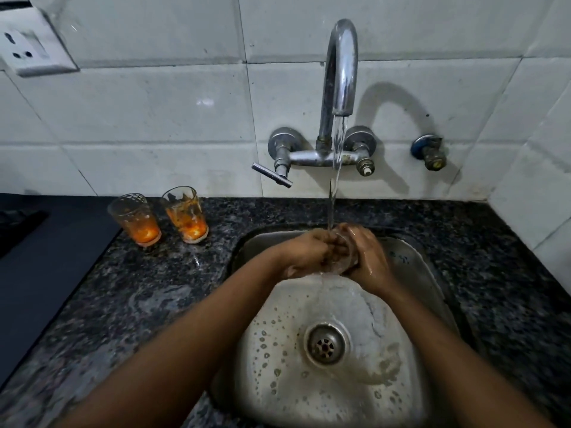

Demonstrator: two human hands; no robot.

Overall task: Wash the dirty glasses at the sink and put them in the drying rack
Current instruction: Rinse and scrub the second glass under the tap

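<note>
Two hands are meeting over far part of steel sink (pixel 411 261), under running water from tap (pixel 341 66). Left hand (pixel 309 253) and right hand (pixel 367 254) are both curling fingers round a clear glass (pixel 341 257), w/ it sitting between the palms, mostly hidden; stream is hitting its top and spilling off near side into the basin. Exact finger placement on left hand hard to tell, wet and overlapping. 2 more dirty glasses are standing upright on dark speckled counter (pixel 154 288), left of sink, near the wall: left dirty glass (pixel 135 219) and right dirty glass (pixel 184 214), just beside each other, both w/ orange residue at bottom. Drain (pixel 326 344) is sitting in middle of basin, bubbles around it. Wall socket (pixel 27 44) is showing far left on tiles.
</note>
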